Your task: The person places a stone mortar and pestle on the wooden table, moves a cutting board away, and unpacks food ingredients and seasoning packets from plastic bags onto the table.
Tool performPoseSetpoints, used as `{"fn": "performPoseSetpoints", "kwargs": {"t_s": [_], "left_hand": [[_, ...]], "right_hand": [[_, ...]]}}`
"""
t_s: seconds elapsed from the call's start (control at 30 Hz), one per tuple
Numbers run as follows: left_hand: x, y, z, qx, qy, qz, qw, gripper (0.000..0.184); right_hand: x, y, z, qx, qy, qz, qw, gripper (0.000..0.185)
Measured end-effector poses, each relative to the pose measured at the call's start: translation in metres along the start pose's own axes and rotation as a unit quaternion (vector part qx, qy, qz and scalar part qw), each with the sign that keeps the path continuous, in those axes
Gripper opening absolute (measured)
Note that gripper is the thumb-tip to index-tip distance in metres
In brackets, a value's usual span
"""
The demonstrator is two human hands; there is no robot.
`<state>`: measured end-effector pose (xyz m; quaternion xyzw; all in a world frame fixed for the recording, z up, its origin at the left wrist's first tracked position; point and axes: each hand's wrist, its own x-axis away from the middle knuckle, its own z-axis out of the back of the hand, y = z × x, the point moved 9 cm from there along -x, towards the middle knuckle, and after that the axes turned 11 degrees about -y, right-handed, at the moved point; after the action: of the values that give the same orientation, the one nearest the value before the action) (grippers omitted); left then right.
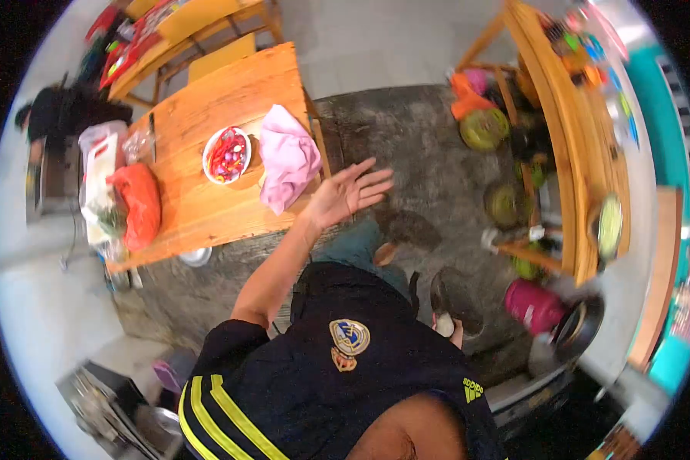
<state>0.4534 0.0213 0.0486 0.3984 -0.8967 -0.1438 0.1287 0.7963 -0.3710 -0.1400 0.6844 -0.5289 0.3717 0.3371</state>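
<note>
My left hand [353, 193] is held out beyond the table's edge, palm showing and fingers spread, with nothing in it. Right beside it, a crumpled pink cloth [287, 161] lies on the wooden table [192, 115]. Left of the cloth is a white bowl [227, 156] of red and purple pieces, perhaps chillies and shallots. Only a small part of my right hand [458, 334] shows beside my dark shirt, fingers round a small pale object [443, 324] that I cannot make out.
A red bag [139, 205] and a white container lie at the table's left end. A person in dark clothes [73, 115] is at the far left. On the right stand a wooden bench [563, 146], green bundles [484, 129] under it, and a pink gas cylinder [535, 305]. Dark floor lies between.
</note>
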Motion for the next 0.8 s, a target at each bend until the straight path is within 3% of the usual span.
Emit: {"fn": "performPoseSetpoints", "kwargs": {"t_s": [0.03,0.07,0.13,0.17,0.2,0.23,0.3,0.4,0.43,0.47,0.5,0.63,0.7,0.73,0.77,0.8], "left_hand": [[0.006,0.007,0.018,-0.028,0.192,-0.004,0.981,0.046],[0.011,0.011,0.053,-0.099,0.250,-0.016,0.963,0.041],[0.022,0.018,0.090,-0.096,0.341,-0.085,0.931,0.049],[0.027,0.021,0.099,-0.065,0.402,-0.107,0.907,0.056],[0.028,0.030,0.107,-0.081,0.415,-0.119,0.899,0.058],[0.031,0.035,0.119,-0.095,0.428,-0.127,0.890,0.060],[0.023,0.033,0.148,-0.081,0.460,-0.155,0.871,0.061],[0.010,0.052,0.174,-0.053,0.502,-0.203,0.839,0.055],[-0.002,0.065,0.166,-0.056,0.507,-0.200,0.837,0.052],[-0.015,0.076,0.159,-0.055,0.509,-0.199,0.835,0.050],[-0.024,0.089,0.150,-0.087,0.501,-0.191,0.840,0.046],[-0.042,0.102,0.163,-0.041,0.537,-0.188,0.821,0.047],[-0.068,0.124,0.172,-0.036,0.518,-0.210,0.828,0.055],[-0.081,0.129,0.170,-0.027,0.512,-0.216,0.831,0.060],[-0.100,0.145,0.171,-0.037,0.474,-0.215,0.853,0.077],[-0.121,0.152,0.168,-0.027,0.458,-0.217,0.861,0.080]], "right_hand": [[-0.012,-0.024,-0.020,0.000,-0.067,-0.064,0.996,0.044],[-0.019,-0.043,-0.055,0.000,-0.128,-0.131,0.983,0.046],[-0.049,-0.095,-0.112,0.167,-0.124,-0.135,0.969,0.048],[-0.049,-0.117,-0.145,0.328,-0.066,-0.059,0.940,0.049],[-0.052,-0.142,-0.184,0.475,-0.011,0.025,0.879,0.050],[-0.077,-0.169,-0.221,0.600,-0.087,0.116,0.787,0.051],[-0.104,-0.222,-0.260,0.777,-0.228,0.274,0.519,0.054],[-0.093,-0.141,-0.450,0.887,-0.233,0.189,0.351,0.056],[-0.127,-0.146,-0.461,0.800,-0.135,0.009,0.585,0.056],[-0.143,-0.151,-0.467,0.629,0.039,-0.089,0.772,0.055],[-0.167,-0.151,-0.491,0.618,-0.005,-0.144,0.773,0.053],[-0.233,-0.113,-0.630,0.648,-0.014,-0.127,0.751,0.047],[-0.248,-0.089,-0.719,0.747,-0.023,-0.083,0.659,0.049],[-0.254,-0.062,-0.761,0.765,-0.060,-0.101,0.633,0.045],[-0.263,-0.040,-0.792,0.772,-0.017,-0.178,0.610,0.042],[-0.268,-0.018,-0.828,0.802,-0.055,-0.177,0.568,0.042]]}}
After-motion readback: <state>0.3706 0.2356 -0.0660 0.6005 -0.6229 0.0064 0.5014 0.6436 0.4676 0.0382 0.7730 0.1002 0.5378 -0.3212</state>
